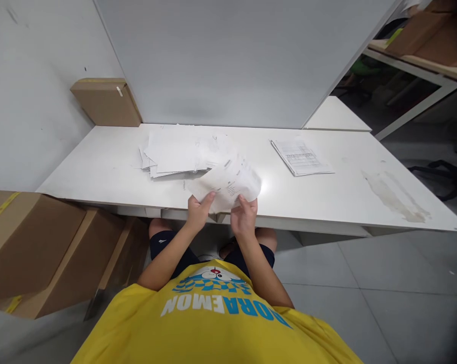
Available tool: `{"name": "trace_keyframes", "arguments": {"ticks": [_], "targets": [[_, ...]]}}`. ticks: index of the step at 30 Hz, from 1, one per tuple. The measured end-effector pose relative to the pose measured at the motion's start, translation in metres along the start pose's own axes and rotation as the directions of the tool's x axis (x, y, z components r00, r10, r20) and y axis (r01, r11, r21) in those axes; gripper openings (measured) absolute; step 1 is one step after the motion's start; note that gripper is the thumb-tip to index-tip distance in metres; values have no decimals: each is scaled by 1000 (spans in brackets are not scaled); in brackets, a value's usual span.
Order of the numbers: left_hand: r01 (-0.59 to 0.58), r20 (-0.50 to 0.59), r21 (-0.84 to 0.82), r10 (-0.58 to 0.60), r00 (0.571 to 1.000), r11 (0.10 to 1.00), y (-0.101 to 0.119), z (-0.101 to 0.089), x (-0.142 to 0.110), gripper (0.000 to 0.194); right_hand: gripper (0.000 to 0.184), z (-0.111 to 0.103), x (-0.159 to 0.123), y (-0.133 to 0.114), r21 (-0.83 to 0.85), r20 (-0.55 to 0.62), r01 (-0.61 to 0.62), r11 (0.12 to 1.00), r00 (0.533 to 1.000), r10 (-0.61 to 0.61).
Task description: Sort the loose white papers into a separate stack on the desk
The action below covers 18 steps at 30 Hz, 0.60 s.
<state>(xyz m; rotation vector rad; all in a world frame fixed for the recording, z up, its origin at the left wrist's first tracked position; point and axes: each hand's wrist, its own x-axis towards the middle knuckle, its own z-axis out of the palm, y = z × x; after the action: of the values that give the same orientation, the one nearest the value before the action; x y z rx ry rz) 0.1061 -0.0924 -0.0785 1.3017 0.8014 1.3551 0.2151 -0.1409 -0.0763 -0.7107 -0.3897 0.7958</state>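
Between my two hands, a printed sheet of paper (228, 182) is raised over the front edge of the desk, slightly bent. My left hand (200, 210) pinches its near left edge, thumb on top. On the other side, my right hand (244, 216) grips the near right edge, its thumb also on the paper. I cannot tell whether it is one sheet or more. Just beyond lies a loose, uneven pile of papers (175, 150), partly covered by the held sheet. A neater stack of printed forms (301, 157) rests farther right.
The white desk (338, 197) bears a beige stain (395, 197) at right. A flat cardboard box (105, 103) leans in the back left corner. Large cardboard boxes (31, 237) stand left of my legs. A grey panel (228, 60) rises behind the desk.
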Motion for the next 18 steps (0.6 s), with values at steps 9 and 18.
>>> {"name": "trace_keyframes", "arguments": {"ticks": [9, 18], "targets": [[-344, 178, 429, 295, 939, 835, 43, -80, 70, 29, 40, -32, 57, -7, -367, 281, 83, 926, 960, 25], [-259, 145, 534, 215, 966, 805, 28, -158, 72, 34, 36, -2, 24, 43, -640, 495, 240, 730, 855, 153]]}}
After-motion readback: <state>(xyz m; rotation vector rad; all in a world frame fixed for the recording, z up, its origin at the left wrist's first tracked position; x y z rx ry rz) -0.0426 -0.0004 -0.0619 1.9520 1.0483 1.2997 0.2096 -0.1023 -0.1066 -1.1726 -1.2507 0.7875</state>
